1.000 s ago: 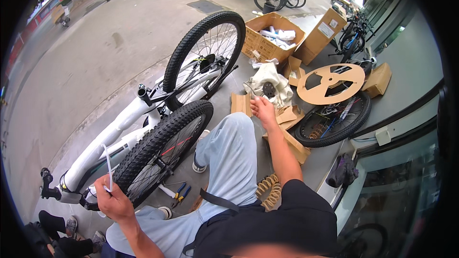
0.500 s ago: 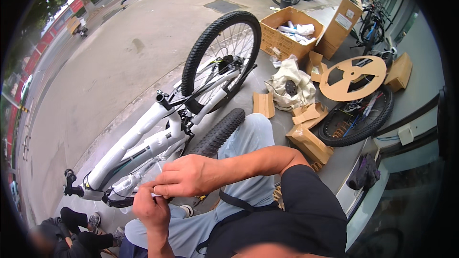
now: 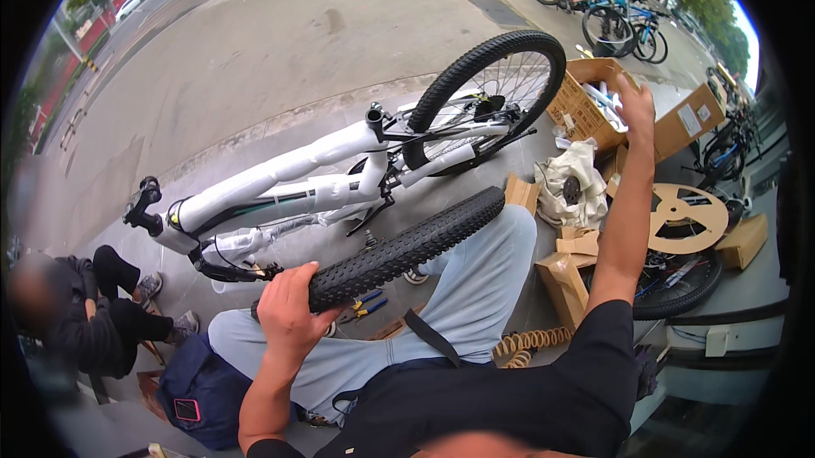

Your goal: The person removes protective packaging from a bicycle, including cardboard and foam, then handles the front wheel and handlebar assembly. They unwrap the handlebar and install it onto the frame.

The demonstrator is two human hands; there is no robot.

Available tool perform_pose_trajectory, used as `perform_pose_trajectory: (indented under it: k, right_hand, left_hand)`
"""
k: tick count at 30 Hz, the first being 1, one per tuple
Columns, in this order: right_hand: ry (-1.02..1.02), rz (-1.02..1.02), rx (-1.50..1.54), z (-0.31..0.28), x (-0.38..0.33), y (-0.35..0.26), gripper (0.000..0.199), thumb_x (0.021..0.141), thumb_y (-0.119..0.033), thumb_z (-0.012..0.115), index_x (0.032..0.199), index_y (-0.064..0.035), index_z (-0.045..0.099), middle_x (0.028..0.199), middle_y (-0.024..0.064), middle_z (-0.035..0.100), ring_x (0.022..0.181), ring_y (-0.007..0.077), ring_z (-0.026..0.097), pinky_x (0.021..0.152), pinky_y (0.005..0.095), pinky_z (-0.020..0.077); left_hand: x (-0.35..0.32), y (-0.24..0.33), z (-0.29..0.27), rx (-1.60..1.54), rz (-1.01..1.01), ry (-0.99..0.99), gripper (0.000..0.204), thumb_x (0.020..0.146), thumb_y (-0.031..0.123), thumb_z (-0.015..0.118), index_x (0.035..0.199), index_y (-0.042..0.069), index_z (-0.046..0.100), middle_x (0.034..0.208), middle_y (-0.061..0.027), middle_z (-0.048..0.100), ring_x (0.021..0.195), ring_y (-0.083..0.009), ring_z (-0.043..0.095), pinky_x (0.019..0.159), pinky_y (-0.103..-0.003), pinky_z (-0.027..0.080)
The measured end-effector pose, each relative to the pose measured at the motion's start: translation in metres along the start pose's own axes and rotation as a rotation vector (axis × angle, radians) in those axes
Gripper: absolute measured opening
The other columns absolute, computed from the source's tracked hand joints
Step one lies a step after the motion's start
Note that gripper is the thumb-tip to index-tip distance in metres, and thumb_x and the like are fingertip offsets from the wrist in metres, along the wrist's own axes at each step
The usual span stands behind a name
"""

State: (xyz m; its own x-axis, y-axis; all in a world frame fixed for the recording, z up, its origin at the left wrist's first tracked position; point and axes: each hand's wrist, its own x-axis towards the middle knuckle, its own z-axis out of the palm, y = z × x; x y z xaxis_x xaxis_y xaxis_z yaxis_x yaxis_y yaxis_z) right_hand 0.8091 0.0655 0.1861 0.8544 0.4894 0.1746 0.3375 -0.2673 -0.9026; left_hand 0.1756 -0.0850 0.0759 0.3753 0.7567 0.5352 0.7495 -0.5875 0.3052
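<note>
My left hand [image 3: 290, 309] is closed around the near end of a bicycle wheel [image 3: 407, 241]. Its knobby black tyre shows edge-on, running up against my knee. My right arm reaches far out to the right, and my right hand [image 3: 635, 108], fingers stretched, is at an open cardboard box [image 3: 586, 108] of white wrapping scraps. Nothing shows in that hand. Beyond the loose wheel lies a bicycle frame [image 3: 289, 161] in white wrapping, with its rear wheel [image 3: 488, 101] mounted. Pliers [image 3: 370, 303] with blue and yellow handles lie below the loose wheel.
A person [image 3: 89, 305] in dark clothes sits at the left, by a dark blue bag [image 3: 200, 390] with a pink-edged phone. Right of me are a cream cloth sack [image 3: 567, 178], a round cardboard disc [image 3: 709, 233], another wheel [image 3: 679, 288] and cardboard pieces. Parked bicycles [image 3: 607, 12] stand far off.
My hands were together above my lap; now they are apart. The left has taken hold of the loose wheel, and the right has swung out to the box. The whole view has shifted.
</note>
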Motion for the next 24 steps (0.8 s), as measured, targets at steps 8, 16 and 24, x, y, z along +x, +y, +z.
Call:
perform_pose_trajectory:
  k: [8,16,24]
  right_hand:
    - [-1.145,-0.677,0.019,0.054,-0.176,0.040,0.069,0.090,-0.029,0.090,0.148,-0.0035,0.062,0.141,0.0105,0.070,0.126,0.0223,0.069,0.109,0.0400,0.0550]
    - [-1.444,-0.628,0.392,0.059,-0.306,0.014,0.025,0.105,-0.023,0.073,0.104,0.0011,0.077,0.094,0.0098,0.079,0.086,0.0212,0.073,0.079,0.0326,0.0576]
    - [-1.321,0.212,-0.044,0.200,-0.445,0.203,0.021,0.109,-0.022,0.060,0.121,-0.0053,0.066,0.120,0.0124,0.075,0.103,0.0188,0.073,0.088,0.0362,0.0591]
  left_hand:
    - [0.032,-0.026,0.011,0.012,0.027,0.006,0.062,0.070,0.045,0.095,0.111,0.009,0.067,0.092,-0.0080,0.068,0.080,-0.0325,0.068,0.068,-0.043,0.055]
    - [0.049,-0.049,0.008,-0.002,-0.054,0.040,0.061,0.069,0.035,0.098,0.114,0.008,0.069,0.093,-0.0084,0.068,0.084,-0.0319,0.070,0.071,-0.042,0.055]
    - [0.045,-0.056,0.009,-0.007,-0.155,0.055,0.060,0.071,0.032,0.098,0.116,0.007,0.068,0.098,-0.0102,0.071,0.086,-0.0338,0.072,0.074,-0.041,0.056]
